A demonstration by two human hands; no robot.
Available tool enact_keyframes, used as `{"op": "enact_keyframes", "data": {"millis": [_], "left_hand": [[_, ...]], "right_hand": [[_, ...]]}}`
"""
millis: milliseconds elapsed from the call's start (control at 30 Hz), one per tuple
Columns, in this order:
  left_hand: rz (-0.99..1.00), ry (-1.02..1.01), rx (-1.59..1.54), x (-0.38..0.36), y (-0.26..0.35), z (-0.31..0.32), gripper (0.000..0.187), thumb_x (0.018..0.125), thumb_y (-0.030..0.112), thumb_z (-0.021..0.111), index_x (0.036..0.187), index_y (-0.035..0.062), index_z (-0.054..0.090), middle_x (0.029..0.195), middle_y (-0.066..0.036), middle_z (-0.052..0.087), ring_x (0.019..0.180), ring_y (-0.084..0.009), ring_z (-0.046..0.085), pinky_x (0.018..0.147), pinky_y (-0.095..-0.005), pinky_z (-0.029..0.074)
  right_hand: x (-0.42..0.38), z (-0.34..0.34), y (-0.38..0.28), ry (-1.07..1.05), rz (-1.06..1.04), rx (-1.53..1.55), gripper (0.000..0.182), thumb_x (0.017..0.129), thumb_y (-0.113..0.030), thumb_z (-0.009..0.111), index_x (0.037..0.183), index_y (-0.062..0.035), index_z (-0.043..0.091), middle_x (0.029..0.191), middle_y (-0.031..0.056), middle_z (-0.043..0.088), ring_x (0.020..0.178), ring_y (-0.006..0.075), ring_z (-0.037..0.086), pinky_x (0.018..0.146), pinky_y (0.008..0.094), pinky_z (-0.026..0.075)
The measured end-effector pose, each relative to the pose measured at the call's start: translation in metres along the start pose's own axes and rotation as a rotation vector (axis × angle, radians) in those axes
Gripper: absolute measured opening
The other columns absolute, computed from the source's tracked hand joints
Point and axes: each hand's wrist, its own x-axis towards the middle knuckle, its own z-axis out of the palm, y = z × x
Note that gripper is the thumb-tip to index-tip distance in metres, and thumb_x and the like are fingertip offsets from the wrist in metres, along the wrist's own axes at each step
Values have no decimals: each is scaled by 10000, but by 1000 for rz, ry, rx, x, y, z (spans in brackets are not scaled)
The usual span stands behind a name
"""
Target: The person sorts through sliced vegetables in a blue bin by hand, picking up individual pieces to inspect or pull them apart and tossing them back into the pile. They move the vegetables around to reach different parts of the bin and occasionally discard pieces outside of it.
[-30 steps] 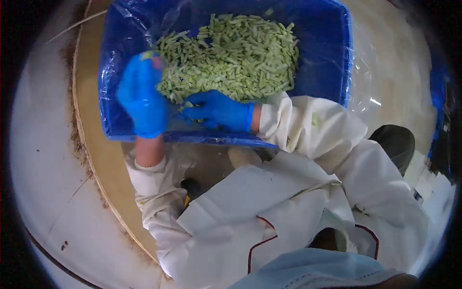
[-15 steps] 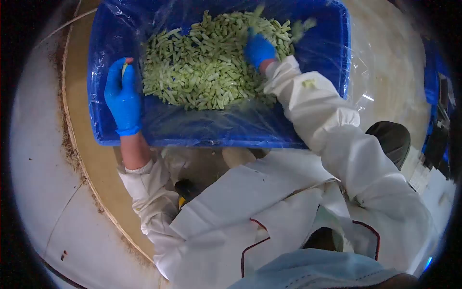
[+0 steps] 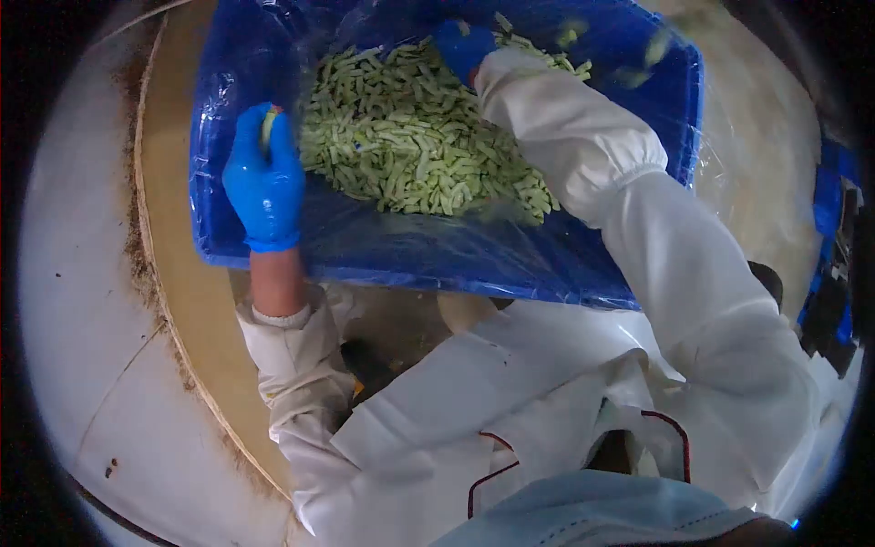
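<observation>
A blue tub [image 3: 547, 290] lined with clear plastic film holds a heap of pale green cut vegetable strips [image 3: 410, 155]. Over the tub's left side is my blue-gloved left hand [image 3: 264, 187], its fingers closed around a small yellowish-green strip [image 3: 267, 129]. A reddish spot shows at the tip between those fingers. My right hand [image 3: 463, 47], also gloved in blue, is at the far side of the heap, touching the strips. Its fingers are blurred and partly hidden. A few blurred strips [image 3: 656, 46] appear at the tub's upper right.
A tan curved surface edge [image 3: 182, 219] with dark grime along it runs left of the tub, beside a pale floor [image 3: 82, 273]. Blue and dark items [image 3: 831, 255] stand at the far right. My white apron [image 3: 510, 365] is close to the tub's near edge.
My right hand has moved left and farther across the heap, and some strips have scattered rightward. The tub appears shifted right and tilted in view. My left hand keeps hold of the strip.
</observation>
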Motion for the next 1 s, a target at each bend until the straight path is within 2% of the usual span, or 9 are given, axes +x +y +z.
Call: {"op": "enact_keyframes", "data": {"millis": [200,300,400,500,600,700,800,900,1000], "left_hand": [[-122,-190,-26,-3,13,2,175,797,154,626,956,81,626,881,-142,634,746,-278,622,648,-326,488],[494,-173,143,-6,27,13,260,752,133,638,1009,103,615,887,-123,626,729,-252,613,633,-329,491],[825,-340,364,-15,50,25,331,731,118,640,1056,76,597,986,-92,614,796,-256,602,697,-341,499],[500,-675,404,-38,49,18,340,718,92,618,1053,50,577,991,-109,614,775,-262,602,701,-344,497],[444,-726,332,-39,68,1,223,788,75,575,1008,45,583,945,-92,620,728,-219,592,650,-305,489],[-127,-326,-658,-53,87,-10,116,838,69,524,932,18,568,806,-36,578,632,-117,511,530,-258,425],[-310,-24,-524,-30,99,-15,118,868,75,501,933,10,576,796,-8,549,691,-79,496,583,-222,413],[-385,13,-635,-7,82,-15,149,867,84,521,970,-4,582,804,-10,550,735,-77,504,638,-218,418],[-179,-18,-292,-3,28,-2,172,860,92,542,1001,15,602,933,-42,600,865,-139,533,826,-276,405]], "right_hand": [[-47,-64,-21,-250,8,349,410,806,-419,573,1007,-66,636,859,200,620,832,326,602,785,382,461],[-90,-123,-67,-447,36,604,396,818,-410,556,999,-66,634,869,193,621,798,346,598,732,418,465],[-122,-157,-101,-487,-36,751,321,821,-341,568,998,-82,639,902,183,622,796,341,602,712,401,476],[-131,-175,-107,-406,-264,766,258,790,-279,614,960,-88,656,875,152,633,756,324,609,681,378,484],[-137,-189,-104,-390,-320,989,256,804,-198,633,984,-17,631,814,118,634,676,200,604,607,324,476],[-143,-214,-107,-966,382,1621,271,799,-185,632,1003,-6,628,841,83,647,703,165,596,602,302,477],[-155,-191,-119,-1156,353,1430,300,782,-241,616,1017,-58,638,881,105,655,764,247,625,696,363,487],[-149,-176,-87,-887,-86,877,365,749,-286,632,1041,-67,627,898,125,651,800,284,624,746,384,485],[-122,-156,-5,-633,-5,278,405,745,-320,600,1079,-91,609,922,162,634,887,333,597,798,423,471]]}}
